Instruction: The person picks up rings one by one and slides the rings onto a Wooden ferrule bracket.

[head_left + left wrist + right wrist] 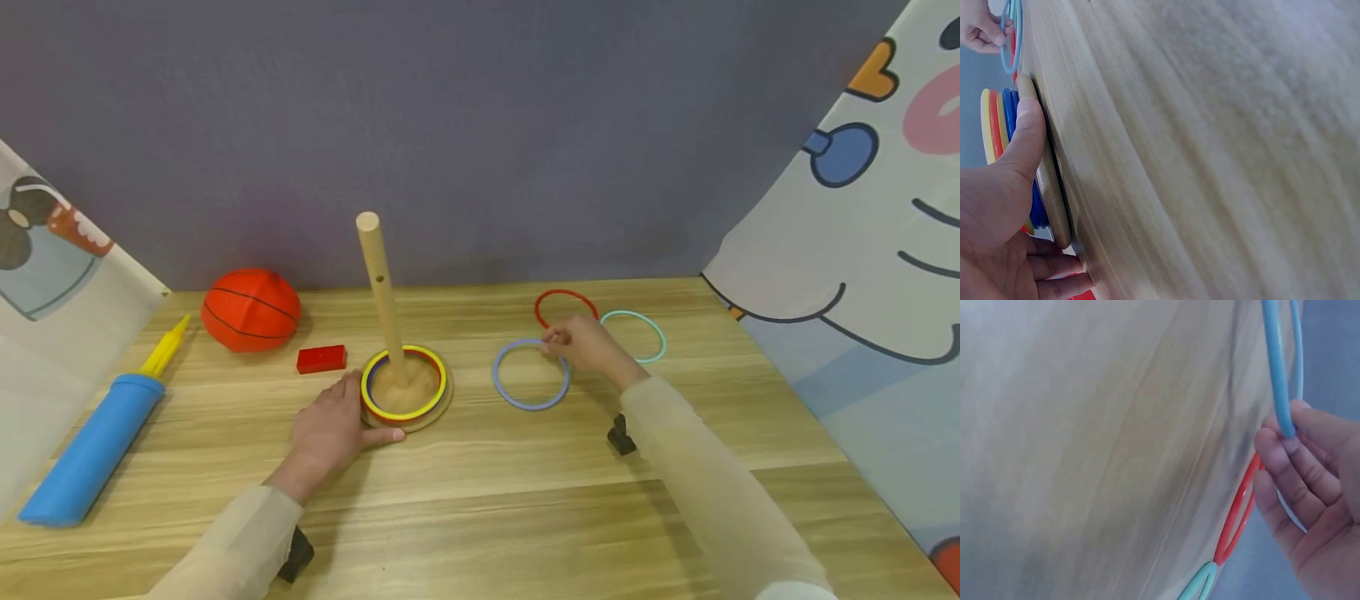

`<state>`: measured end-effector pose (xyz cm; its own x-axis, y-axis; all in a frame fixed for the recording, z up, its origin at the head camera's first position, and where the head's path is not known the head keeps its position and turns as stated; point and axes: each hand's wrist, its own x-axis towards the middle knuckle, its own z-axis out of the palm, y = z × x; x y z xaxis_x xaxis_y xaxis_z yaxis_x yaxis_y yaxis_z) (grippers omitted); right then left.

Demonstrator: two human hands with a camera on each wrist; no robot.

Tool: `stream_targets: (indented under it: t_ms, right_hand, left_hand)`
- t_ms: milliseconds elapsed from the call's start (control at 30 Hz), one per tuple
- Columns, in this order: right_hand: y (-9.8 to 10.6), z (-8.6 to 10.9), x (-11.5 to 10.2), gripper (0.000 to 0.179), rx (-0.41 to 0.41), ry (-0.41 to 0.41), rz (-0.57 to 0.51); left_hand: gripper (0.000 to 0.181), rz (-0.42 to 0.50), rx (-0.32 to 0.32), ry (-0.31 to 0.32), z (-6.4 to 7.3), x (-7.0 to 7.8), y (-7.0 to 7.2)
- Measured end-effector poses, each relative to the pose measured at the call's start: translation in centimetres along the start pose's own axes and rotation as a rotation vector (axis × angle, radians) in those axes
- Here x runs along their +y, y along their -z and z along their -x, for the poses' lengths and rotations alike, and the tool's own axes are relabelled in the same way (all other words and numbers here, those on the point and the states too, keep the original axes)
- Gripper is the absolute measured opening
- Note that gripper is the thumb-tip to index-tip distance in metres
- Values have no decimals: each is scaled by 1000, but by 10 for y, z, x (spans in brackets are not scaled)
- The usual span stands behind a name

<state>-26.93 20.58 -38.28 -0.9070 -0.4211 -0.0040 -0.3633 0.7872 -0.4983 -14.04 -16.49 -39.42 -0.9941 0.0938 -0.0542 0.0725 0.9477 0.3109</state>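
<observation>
A wooden peg (384, 300) rises from a round wooden base (441, 407) and leans slightly left in the head view. Stacked around its foot are several rings (442, 379), yellow on top with red and blue below. My left hand (330, 423) rests against the base's left and front edge, fingers and thumb extended and spread along it. To the right, my right hand (588, 346) pinches a light blue ring (531, 408) by its edge between thumb and fingers. In the right wrist view this ring (1275, 356) stands off the tabletop.
A red ring (566, 292) and a mint green ring (663, 337) lie just behind and beside my right hand. Left of the base are a red block (321, 359), a red ball (251, 310) and a blue hand pump (97, 446) with a yellow nozzle. A grey wall (480, 142) borders the table's back.
</observation>
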Motion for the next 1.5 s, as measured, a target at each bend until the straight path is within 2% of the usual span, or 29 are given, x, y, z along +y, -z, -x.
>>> stream_targets:
  t_ms: [333, 600, 800, 1000, 1167, 1500]
  right_hand:
    - [14, 15, -20, 18, 79, 81, 0]
    - [38, 27, -56, 22, 123, 117, -42]
    - [60, 33, -85, 19, 194, 192, -98]
    - [79, 32, -111, 16, 261, 299, -61]
    - [93, 29, -135, 15, 285, 358, -38]
    - [111, 18, -177, 15, 272, 433, -194]
  left_hand:
    - [117, 1, -8, 1, 1, 0, 1]
    - [119, 6, -16, -1, 0, 0, 2]
    - [118, -2, -15, -1, 0, 0, 1]
    - [116, -2, -2, -10, 1, -1, 1]
    - [114, 4, 11, -19, 0, -2, 0]
    - [116, 0, 17, -18, 0, -2, 0]
